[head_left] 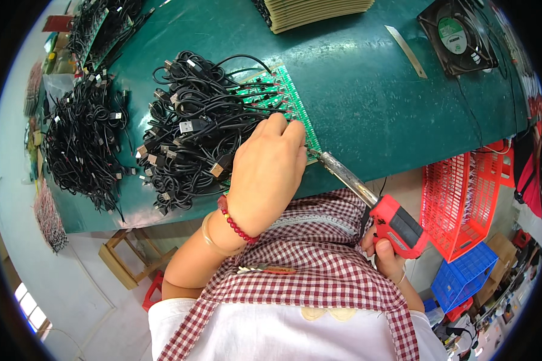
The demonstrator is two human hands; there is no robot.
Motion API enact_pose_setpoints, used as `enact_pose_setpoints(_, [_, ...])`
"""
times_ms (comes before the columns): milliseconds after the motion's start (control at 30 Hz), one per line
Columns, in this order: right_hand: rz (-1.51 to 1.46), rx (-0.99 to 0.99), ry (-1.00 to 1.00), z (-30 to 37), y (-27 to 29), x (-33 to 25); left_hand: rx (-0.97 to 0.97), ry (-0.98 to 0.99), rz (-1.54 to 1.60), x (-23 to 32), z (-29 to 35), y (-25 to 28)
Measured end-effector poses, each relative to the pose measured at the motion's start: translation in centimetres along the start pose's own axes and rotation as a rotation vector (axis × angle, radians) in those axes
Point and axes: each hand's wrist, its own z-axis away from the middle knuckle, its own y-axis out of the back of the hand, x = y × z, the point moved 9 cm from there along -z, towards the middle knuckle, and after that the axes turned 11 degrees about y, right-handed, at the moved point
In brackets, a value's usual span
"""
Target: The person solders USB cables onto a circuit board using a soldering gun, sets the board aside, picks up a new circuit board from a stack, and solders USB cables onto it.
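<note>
A green circuit board (292, 90) lies on the table with a big bundle of black USB cables (190, 114) running off its left side. My left hand (268, 165) rests over the near end of the board, its fingers curled down in a pinch. Whatever sits between those fingertips is hidden by the hand. In my right hand (386, 259) is a red and black soldering iron (400, 225), held by its handle. Its metal tip reaches the board's near right corner, close to my left fingers.
Another heap of black cables (84, 141) lies to the left, with more cables and boards (102, 30) behind. A stack of boards (316, 12), a metal strip (406, 51) and a black fan (454, 36) occupy the far side. Red (445, 204) and blue crates (464, 277) stand right.
</note>
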Motion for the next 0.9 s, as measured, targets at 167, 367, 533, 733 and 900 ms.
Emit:
enact_pose_setpoints(167, [0.017, 0.006, -0.037, 0.2, -0.4, 0.0, -0.004, -0.023, -0.011, 0.2, 0.0, 0.0])
enact_pose_setpoints(367, [0.0, 0.172, 0.059, 0.3, 0.6, -1.0, -0.005, -0.025, 0.002, 0.0, 0.2, -0.1])
enact_pose_setpoints(533, [-0.02, 0.113, -0.006, 0.4, 0.3, -0.8, 0.007, -0.033, 0.021, 0.2, 0.1, 0.0])
enact_pose_setpoints(733, [-0.018, 0.092, -0.006, 0.1, 0.3, -0.5, 0.007, -0.03, 0.01, 0.3, -0.2, 0.0])
enact_pose_setpoints(900, [-0.016, 0.177, 0.127, -0.4, 0.9, -2.2, 0.035, -0.088, 0.01, -0.1, 1.2, 0.1])
